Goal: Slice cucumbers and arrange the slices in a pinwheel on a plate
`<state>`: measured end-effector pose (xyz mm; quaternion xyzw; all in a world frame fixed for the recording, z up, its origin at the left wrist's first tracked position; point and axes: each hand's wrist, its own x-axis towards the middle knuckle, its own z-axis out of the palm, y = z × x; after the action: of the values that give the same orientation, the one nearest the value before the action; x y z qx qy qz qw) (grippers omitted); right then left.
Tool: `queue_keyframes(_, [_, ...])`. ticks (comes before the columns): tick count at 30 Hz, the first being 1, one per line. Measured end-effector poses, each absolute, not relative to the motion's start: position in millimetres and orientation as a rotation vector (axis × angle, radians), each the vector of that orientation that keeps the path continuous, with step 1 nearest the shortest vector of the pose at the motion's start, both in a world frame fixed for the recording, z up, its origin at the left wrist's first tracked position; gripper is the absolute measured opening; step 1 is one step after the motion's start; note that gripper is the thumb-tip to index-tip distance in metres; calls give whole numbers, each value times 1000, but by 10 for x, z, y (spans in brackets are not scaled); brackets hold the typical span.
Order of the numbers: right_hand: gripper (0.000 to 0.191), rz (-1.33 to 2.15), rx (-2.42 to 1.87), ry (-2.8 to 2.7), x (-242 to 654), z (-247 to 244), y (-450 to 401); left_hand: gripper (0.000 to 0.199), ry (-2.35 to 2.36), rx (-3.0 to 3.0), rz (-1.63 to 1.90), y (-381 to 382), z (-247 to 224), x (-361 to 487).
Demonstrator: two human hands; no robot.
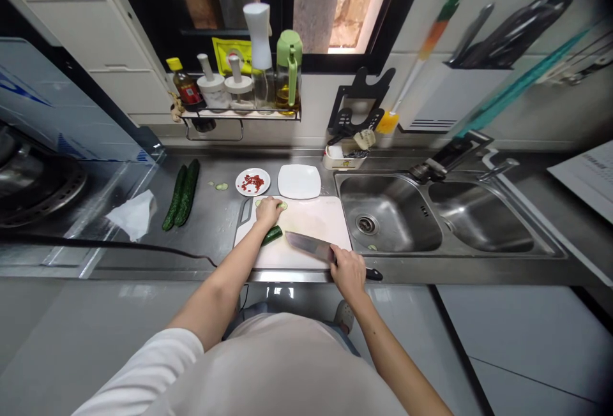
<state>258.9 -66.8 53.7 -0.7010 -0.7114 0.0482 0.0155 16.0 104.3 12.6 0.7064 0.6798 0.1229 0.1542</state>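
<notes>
My right hand (348, 270) is closed around the handle of a knife (309, 245), whose broad blade points left over the white cutting board (318, 218). Near the board's upper left part, my left hand (269, 212) has its fingers bent down at some pale green cucumber slices (283, 206); whether it grips one is too small to tell. A dark green cucumber piece (272, 235) lies on the board below that hand, left of the blade tip. Behind the board are a white plate with chopped red bits (253, 182) and a bare white square plate (299, 181).
Two whole cucumbers (186, 193) and a crumpled white tissue (134, 214) lie to the left on the steel counter (211, 224). A double sink (393, 212) is at the right. Bottles stand on a wall rack (242, 114). A black handle (374, 274) sticks out at the board's lower right.
</notes>
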Motion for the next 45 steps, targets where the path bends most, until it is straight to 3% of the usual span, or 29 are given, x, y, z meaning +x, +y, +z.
queue_keyframes(7, [42,222,-2182,-2174,2608,522,-672,22,1914,1988,470,1073,78,150])
queue_keyframes(15, [34,442,-2144,-1906,2567,522,-582,31,1830,1434,1058,1104,74,-214])
queue_keyframes(19, [30,622,-2095,-1756,2504,535,-504,32,1803,1328,1183,932,71,-424])
queue_keyframes(30, [32,786,-1968,-1666,2159,611,-335,25,1824,1661,989,149,-22,-296])
queue_keyframes(38, [33,845,-1949,-1722,2025,679,-334,33,1951,1895,644,-39,100,-204])
queue_keyframes(45, [31,811,-1972,-1828,2034,639,-372,35,1769,2021,500,-146,192,-186])
